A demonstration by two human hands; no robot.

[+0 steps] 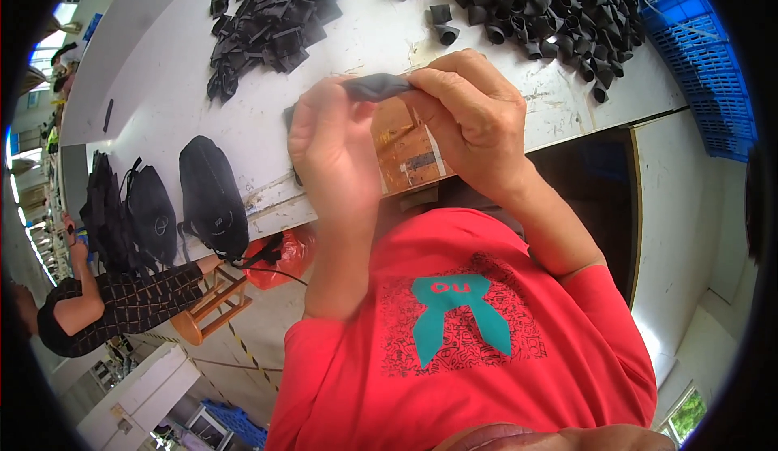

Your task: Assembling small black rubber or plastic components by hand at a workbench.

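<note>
- Far left: another person in a dark checked top (121, 309) sits by a small wooden stool (212, 309), one arm stretched up towards the black bags.
- Just right of that, a couple of black bags (212, 196) lie near the front edge of the white counter (162, 70), with more dark ones stacked at the counter's left end.
- Up top, left of centre, there's a messy heap of flat black fabric pieces (271, 17) on the counter.
- Below the counter edge, an orange-red plastic bag (288, 252) hangs or sits there, can't tell which.
- Middle: left hand (332, 147) is pinching the left end of a dark grey fabric piece (377, 86), fingers curled round it.
- Behind the hands, a brownish taped patch (409, 147) is stuck on the counter's front edge.
- Right hand (470, 119) grips the other end of the same grey piece, thumb and fingers closed on it. So the piece is held up between both hands, just above the counter's near edge.
- Upper right: a big pile of little black rolled tubes (535, 1) spread over the counter.
- Far right: a blue plastic crate (701, 62) just past the counter's end.
</note>
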